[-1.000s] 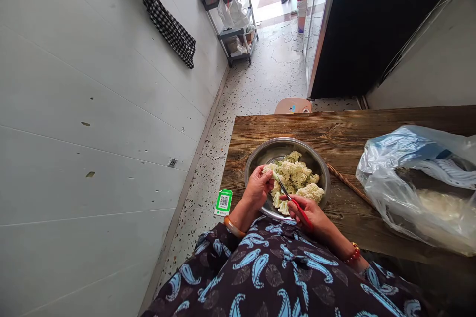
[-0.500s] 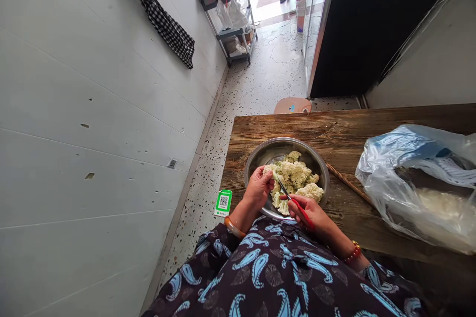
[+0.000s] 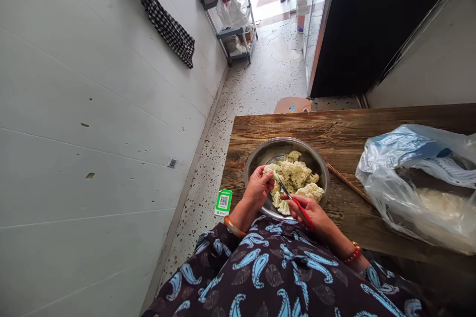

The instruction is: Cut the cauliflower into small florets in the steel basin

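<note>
My left hand [image 3: 259, 184] is closed on a small cauliflower floret [image 3: 270, 168] above the left side of a steel bowl [image 3: 323, 168]. Red-handled scissors [image 3: 303, 212] are in my right hand [image 3: 311, 210], their blades pointing up and left to the stem of that floret. Whether the blades touch the stem is too small to tell. Several more pieces of cauliflower [image 3: 297, 174] lie heaped in the bowl, partly behind my hands.
The bowl stands on a dark wooden table [image 3: 282, 126]. Thin wooden sticks [image 3: 349, 184] and a clear plastic bag [image 3: 394, 183] lie right of it. A green QR-code card [image 3: 223, 202] is at the left edge. A pink stool [image 3: 292, 105] and a trolley [image 3: 230, 32] stand beyond.
</note>
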Tool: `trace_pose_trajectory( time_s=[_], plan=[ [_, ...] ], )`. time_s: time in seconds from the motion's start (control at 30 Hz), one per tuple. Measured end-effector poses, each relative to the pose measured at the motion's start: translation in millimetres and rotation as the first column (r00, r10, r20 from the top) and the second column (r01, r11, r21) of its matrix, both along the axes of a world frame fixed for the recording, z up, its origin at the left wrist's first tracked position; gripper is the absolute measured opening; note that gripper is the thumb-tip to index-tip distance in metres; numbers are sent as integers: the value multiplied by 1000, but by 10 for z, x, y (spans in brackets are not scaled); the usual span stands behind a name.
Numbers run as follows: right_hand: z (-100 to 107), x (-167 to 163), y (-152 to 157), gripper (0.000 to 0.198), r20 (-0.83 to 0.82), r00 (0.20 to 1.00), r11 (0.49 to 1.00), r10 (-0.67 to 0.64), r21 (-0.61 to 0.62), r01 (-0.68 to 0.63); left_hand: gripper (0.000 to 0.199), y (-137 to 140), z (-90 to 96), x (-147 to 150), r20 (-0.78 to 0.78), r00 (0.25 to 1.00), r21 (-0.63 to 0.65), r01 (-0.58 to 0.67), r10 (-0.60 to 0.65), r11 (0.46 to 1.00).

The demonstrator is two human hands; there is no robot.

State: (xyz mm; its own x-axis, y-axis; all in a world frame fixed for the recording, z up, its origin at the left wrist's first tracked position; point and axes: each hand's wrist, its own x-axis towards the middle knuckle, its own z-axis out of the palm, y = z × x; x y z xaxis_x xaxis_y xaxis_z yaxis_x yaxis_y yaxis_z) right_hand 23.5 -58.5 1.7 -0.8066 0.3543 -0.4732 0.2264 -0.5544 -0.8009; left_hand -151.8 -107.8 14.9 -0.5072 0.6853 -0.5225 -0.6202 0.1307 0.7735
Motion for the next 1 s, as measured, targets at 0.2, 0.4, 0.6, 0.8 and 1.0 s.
trace_pose_trajectory(
  time_s=[0.2,0.4,0.6,0.8,1.0],
  plan=[
    [56,-8,1,58,-9,1000,1000,-9,22,9,49,-7,-19,0,-22,1000,8,7,-7,1000],
    [74,-20,4,59,-5,1000,998,9,64,-8,50,-32,-29,-2,-61,998,6,12,-11,1000],
    [135,-14,50,59,-18,999,998,43,54,-42,50,-60,-35,-5,-82,996,16,29,-28,999],
    [74,-2,54,55,-29,998,998,50,45,-48,49,-76,-43,2,-118,992,48,47,-42,998],
    [13,2,48,50,-47,997,993,56,108,-51,44,-102,-51,0,-156,986,41,59,-52,997]
  ],
)
